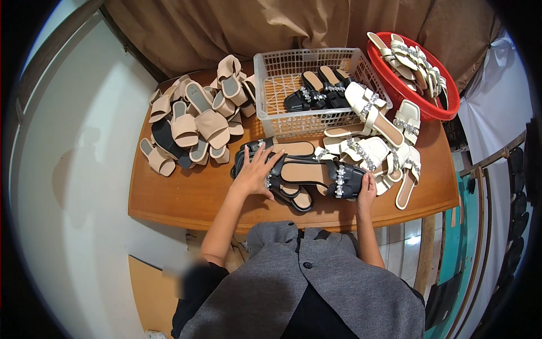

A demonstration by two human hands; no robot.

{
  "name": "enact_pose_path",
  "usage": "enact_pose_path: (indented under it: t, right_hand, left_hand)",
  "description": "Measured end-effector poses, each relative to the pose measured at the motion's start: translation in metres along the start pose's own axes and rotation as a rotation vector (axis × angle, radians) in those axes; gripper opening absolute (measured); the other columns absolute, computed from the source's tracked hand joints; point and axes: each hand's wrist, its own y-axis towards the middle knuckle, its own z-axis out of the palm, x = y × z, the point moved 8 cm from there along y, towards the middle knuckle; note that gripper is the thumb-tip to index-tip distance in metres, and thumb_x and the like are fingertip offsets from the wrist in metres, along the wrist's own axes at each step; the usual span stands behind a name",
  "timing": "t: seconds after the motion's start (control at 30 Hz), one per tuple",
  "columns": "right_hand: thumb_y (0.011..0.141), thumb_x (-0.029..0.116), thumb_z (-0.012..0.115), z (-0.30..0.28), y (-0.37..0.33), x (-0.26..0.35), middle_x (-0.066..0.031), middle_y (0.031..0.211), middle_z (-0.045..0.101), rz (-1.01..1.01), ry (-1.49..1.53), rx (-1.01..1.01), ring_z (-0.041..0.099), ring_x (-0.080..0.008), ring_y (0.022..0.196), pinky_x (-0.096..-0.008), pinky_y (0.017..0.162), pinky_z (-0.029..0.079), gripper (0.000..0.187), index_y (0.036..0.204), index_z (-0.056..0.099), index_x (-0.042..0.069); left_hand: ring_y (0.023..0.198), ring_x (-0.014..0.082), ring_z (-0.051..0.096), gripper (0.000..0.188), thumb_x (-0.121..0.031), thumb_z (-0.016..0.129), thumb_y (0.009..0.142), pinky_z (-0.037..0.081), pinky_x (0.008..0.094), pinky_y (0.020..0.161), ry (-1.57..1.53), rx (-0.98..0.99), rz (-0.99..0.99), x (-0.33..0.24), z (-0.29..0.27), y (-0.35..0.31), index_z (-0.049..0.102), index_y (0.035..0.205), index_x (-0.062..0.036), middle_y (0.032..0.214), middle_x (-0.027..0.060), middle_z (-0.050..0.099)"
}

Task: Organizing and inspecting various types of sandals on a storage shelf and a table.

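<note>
My right hand pinches the toe end of a black sandal with a jewelled strap and tan insole. This sandal lies sideways across the others, its heel end pointing left. Over the small heap of black sandals in front of me, my left hand rests with its fingers spread, touching their straps. Part of the heap is hidden under that hand and under the upper sandal. White jewelled sandals lie in a loose pile just beyond my right hand.
Beige heeled sandals are heaped at the left of the wooden table. A clear plastic crate at the back holds black sandals, with white ones leaning on its corner. At the back right, a red basket contains more white sandals.
</note>
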Motion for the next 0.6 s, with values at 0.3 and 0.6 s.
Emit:
enact_pose_path:
  t: [0.3, 0.6]
  right_hand:
    - [0.093, 0.02, 0.047, 0.005, -0.002, 0.003, -0.0047, 0.1, 0.058, -0.003, -0.018, 0.009, 0.053, -0.0093, 0.089, -0.0218, 0.081, 0.041, 0.028, 0.109, 0.055, -0.002]
    - [0.093, 0.019, 0.047, 0.028, -0.001, -0.013, -0.0052, 0.1, 0.058, 0.099, 0.129, 0.087, 0.052, -0.0093, 0.09, -0.0231, 0.082, 0.041, 0.026, 0.108, 0.055, 0.0]
  left_hand:
    - [0.108, 0.0334, 0.043, 0.099, -0.024, 0.081, 0.042, 0.035, 0.0419, 0.095, -0.183, -0.097, 0.113, 0.01, -0.006, 0.015, 0.036, 0.129, -0.0091, 0.113, 0.0142, 0.046]
    - [0.105, 0.0341, 0.045, 0.082, -0.025, 0.079, 0.048, 0.036, 0.0403, 0.093, -0.285, -0.093, 0.11, 0.01, -0.006, 0.008, 0.044, 0.12, -0.0066, 0.111, 0.0152, 0.048]
